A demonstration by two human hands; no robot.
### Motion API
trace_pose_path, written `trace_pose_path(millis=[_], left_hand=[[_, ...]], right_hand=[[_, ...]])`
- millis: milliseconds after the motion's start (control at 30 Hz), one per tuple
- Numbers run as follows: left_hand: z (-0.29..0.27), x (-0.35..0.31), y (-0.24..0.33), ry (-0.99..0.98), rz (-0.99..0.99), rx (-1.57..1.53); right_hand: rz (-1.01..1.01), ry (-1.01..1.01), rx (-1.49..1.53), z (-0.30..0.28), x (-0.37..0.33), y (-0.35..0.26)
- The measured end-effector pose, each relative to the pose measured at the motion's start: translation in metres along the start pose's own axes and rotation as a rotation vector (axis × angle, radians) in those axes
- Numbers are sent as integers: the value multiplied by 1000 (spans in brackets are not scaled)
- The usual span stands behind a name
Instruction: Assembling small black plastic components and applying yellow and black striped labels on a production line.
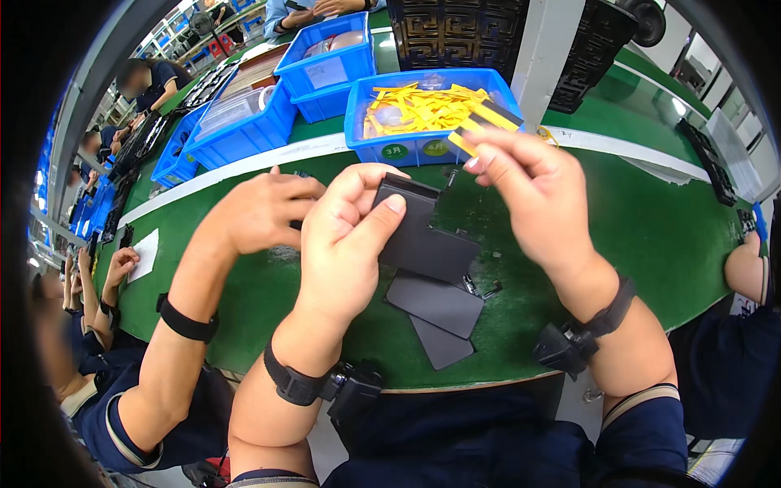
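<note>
My left hand point(338, 244) grips a flat black plastic part point(431, 244) with a raised upper edge and a notch in its right side, the thumb pressing on its face. Beyond that notch, my right hand point(541, 191) pinches a yellow-and-black strip point(498, 116) between thumb and fingers, apart from the black part. Below the held part lie a dark flat plate point(439, 302) and another dark plate point(443, 346) partly under it. Small dark and shiny pieces point(480, 286) rest beside them. Behind my right hand is a blue bin point(370, 150) of loose yellow strips point(419, 110).
A co-worker's hand point(264, 207) reaches in close to my left hand. More blue bins point(244, 134) stand at the far left. A white post point(547, 61) rises beside the strip bin. Black patterned trays point(460, 37) stand behind. Another person's arm point(747, 268) is at the right edge.
</note>
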State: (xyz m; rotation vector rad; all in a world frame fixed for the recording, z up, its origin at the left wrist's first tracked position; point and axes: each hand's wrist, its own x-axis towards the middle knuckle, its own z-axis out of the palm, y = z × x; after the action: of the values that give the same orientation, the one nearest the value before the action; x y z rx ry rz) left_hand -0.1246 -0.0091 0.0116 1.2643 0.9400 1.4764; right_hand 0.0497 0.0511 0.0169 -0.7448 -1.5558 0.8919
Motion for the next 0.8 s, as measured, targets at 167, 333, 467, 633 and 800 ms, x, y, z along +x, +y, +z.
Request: trace_pose_path(millis=[167, 333, 467, 633, 800], left_hand=[[-26, 11, 7, -38, -43, 123], [-62, 24, 15, 111, -68, 308], [-105, 32, 17, 270, -146, 848], [-90, 27, 16, 403, 248, 1416], [-5, 9, 13, 34, 173, 547]], right_hand=[[194, -99, 121, -10, 7, 2], [254, -182, 130, -9, 6, 1], [373, -269, 96, -8, 6, 2], [225, -198, 174, 0, -2, 5], [267, -366, -3, 1, -8, -9]])
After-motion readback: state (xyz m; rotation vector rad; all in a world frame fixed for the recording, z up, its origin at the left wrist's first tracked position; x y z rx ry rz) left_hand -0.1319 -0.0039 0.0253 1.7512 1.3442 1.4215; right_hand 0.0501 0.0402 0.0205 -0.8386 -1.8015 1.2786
